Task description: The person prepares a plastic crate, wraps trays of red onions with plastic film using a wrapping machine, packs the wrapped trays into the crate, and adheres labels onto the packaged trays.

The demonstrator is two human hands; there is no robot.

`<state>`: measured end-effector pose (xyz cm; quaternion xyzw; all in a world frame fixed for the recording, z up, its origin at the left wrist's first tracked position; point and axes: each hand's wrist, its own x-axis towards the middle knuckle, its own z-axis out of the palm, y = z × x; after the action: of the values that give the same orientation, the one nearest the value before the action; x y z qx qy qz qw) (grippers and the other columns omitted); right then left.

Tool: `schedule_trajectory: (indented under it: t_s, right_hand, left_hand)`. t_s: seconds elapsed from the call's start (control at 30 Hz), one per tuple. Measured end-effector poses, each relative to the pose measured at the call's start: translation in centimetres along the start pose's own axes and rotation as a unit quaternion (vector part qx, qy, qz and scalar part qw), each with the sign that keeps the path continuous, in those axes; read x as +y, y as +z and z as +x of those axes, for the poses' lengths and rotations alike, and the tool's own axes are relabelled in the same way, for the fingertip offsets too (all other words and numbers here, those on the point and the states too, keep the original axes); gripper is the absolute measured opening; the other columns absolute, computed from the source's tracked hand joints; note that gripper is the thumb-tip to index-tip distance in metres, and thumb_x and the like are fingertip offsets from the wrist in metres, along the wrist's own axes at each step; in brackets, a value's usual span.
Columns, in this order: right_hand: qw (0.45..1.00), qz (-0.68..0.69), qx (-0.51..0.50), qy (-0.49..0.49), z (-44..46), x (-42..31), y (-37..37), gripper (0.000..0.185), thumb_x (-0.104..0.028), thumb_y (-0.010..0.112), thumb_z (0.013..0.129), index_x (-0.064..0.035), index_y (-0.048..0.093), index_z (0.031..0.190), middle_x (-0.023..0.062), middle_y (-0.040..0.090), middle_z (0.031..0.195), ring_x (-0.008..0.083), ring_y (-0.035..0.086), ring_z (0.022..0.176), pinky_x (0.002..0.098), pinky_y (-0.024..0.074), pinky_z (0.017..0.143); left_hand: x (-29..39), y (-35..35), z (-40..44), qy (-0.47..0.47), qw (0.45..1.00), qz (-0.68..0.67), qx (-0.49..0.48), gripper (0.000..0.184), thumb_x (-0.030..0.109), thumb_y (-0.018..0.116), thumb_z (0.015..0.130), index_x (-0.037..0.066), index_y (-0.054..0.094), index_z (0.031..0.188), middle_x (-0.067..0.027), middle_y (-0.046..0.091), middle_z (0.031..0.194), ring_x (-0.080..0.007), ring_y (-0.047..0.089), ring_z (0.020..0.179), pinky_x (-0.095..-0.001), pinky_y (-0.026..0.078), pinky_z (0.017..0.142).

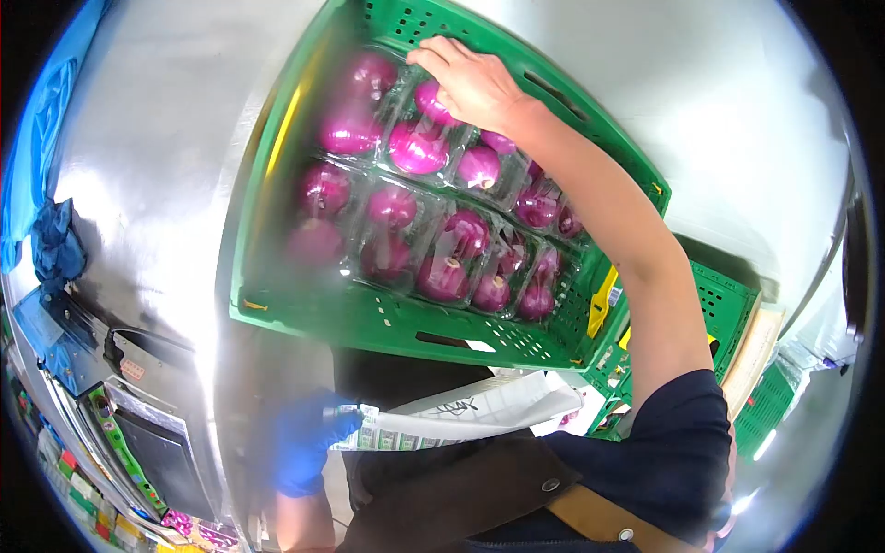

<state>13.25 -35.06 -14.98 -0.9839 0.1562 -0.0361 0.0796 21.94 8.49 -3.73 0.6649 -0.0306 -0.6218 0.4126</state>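
Note:
My right hand [475, 83], bare, reaches across the green crate [304, 318] to its far side. Its fingers are bent over the edge of a clear plastic pack of red onions [419, 146]; the fingertips are partly hidden. Several more such packs [392, 230] lie in two rows inside the crate. Below the crate's near side, my left hand [309, 438] wears a blue glove and is smeared. It grips the end of a strip of labels [396, 441] with small green and white prints. The strip's whitish backing paper [516, 405] trails right across my front.
A metal work surface [166, 138] lies under and left of the crate. Blue plastic [37, 166] hangs at the far left, above a black device [157, 452]. Another green crate [719, 309] stands at right, with a yellow handle [604, 302] at the near crate's corner.

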Motion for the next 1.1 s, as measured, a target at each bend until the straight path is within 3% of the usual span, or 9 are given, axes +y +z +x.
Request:
schedule_trajectory:
  t_s: [0.27, 0.37, 0.4, 0.47, 0.53, 0.63, 0.7, 1.0, 1.1]
  right_hand:
    - [0.983, 0.122, -0.039, -0.129, 8.2, -1.5, 3.1, 0.035, 0.008, 0.052, 0.074, -0.0067, 0.053, 0.107, 0.0106, 0.053, 0.104, 0.0308, 0.055, 0.1, 0.0397, 0.0476, 0.085]
    - [0.99, 0.008, 0.041, -0.137, 8.9, -0.7, 5.8, 0.041, 0.001, 0.061, 0.075, -0.005, 0.058, 0.115, 0.0129, 0.058, 0.112, 0.0292, 0.055, 0.106, 0.037, 0.0474, 0.092]
    - [0.986, -0.034, -0.163, -0.02, 9.7, -2.1, 4.3, 0.048, -0.022, 0.062, 0.088, 0.0004, 0.049, 0.128, 0.0217, 0.04, 0.141, 0.0332, 0.038, 0.131, 0.039, 0.031, 0.11]
    - [0.996, 0.002, -0.066, 0.06, 8.1, -3.2, 3.8, 0.056, -0.022, 0.064, 0.088, -0.0011, 0.043, 0.134, 0.0181, 0.03, 0.149, 0.0315, 0.028, 0.138, 0.0347, 0.0229, 0.115]
    - [0.987, 0.125, 0.09, 0.042, 4.9, -6.7, 1.7, 0.033, -0.008, 0.065, 0.079, -0.0047, 0.061, 0.112, 0.0128, 0.063, 0.103, 0.0261, 0.062, 0.097, 0.0374, 0.0499, 0.087]
    - [0.793, 0.588, -0.14, 0.081, -2.0, -16.2, -4.3, 0.026, -0.027, 0.07, 0.084, -0.0048, 0.067, 0.097, 0.0064, 0.068, 0.083, 0.0144, 0.063, 0.075, 0.0324, 0.0504, 0.068]
    - [0.751, 0.565, -0.335, 0.074, -4.2, -19.5, -9.9, 0.027, -0.031, 0.071, 0.083, -0.0059, 0.068, 0.093, 0.0083, 0.067, 0.082, 0.0166, 0.062, 0.068, 0.0316, 0.0482, 0.062]
    - [0.746, 0.618, -0.24, 0.07, -9.9, -22.1, -7.8, 0.015, -0.015, 0.07, 0.084, -0.0054, 0.064, 0.094, 0.0022, 0.064, 0.085, 0.008, 0.056, 0.057, 0.0254, 0.0431, 0.052]
    - [0.896, 0.423, -0.022, -0.133, -10.7, -22.5, -6.8, 0.013, -0.013, 0.07, 0.084, -0.0069, 0.064, 0.093, 0.0004, 0.063, 0.081, 0.0054, 0.055, 0.058, 0.0244, 0.0436, 0.052]
  left_hand:
    - [1.0, -1.1, 1.7, -0.011, 0.999, -0.005, -0.033, 0.026, 0.021, 0.082, 0.072, 0.001, 0.069, 0.084, -0.0032, 0.063, 0.071, -0.0109, 0.057, 0.065, -0.0266, 0.045, 0.06]
    - [2.6, -1.3, 2.1, -0.049, 0.998, 0.023, -0.039, 0.03, 0.025, 0.08, 0.075, 0.0, 0.069, 0.088, -0.0057, 0.065, 0.074, -0.0125, 0.059, 0.067, -0.0276, 0.048, 0.062]
    - [2.6, -1.4, 2.1, -0.058, 0.998, 0.026, -0.027, 0.032, 0.026, 0.081, 0.074, 0.0, 0.069, 0.09, -0.006, 0.066, 0.075, -0.013, 0.06, 0.068, -0.0275, 0.048, 0.062]
    - [2.8, -1.7, 2.3, -0.037, 0.998, 0.022, -0.035, 0.032, 0.025, 0.081, 0.074, 0.0, 0.07, 0.091, -0.0062, 0.067, 0.077, -0.0131, 0.06, 0.069, -0.0276, 0.048, 0.063]
    - [3.6, -1.3, 2.3, -0.028, 0.999, 0.0, -0.024, 0.017, 0.01, 0.078, 0.073, 0.002, 0.068, 0.084, -0.0014, 0.065, 0.074, -0.0077, 0.057, 0.067, -0.0233, 0.044, 0.061]
    - [4.1, -0.7, 2.0, -0.042, 0.999, -0.02, -0.011, 0.013, 0.003, 0.077, 0.073, 0.003, 0.068, 0.082, 0.001, 0.065, 0.073, -0.0051, 0.056, 0.067, -0.0213, 0.043, 0.061]
    - [4.3, -0.2, 1.9, -0.038, 0.999, -0.018, -0.015, 0.013, 0.002, 0.077, 0.074, 0.002, 0.068, 0.083, 0.0009, 0.065, 0.074, -0.0053, 0.056, 0.068, -0.0213, 0.044, 0.062]
    - [3.6, 0.8, 1.0, 0.003, 0.999, -0.02, -0.047, 0.012, 0.011, 0.073, 0.079, 0.003, 0.067, 0.085, 0.001, 0.064, 0.076, -0.0058, 0.056, 0.07, -0.0215, 0.044, 0.063]
    - [0.2, 0.5, 1.5, 0.069, 0.996, -0.058, 0.018, 0.018, 0.02, 0.066, 0.086, 0.002, 0.066, 0.087, -0.0008, 0.064, 0.078, -0.0064, 0.057, 0.072, -0.0222, 0.044, 0.064]
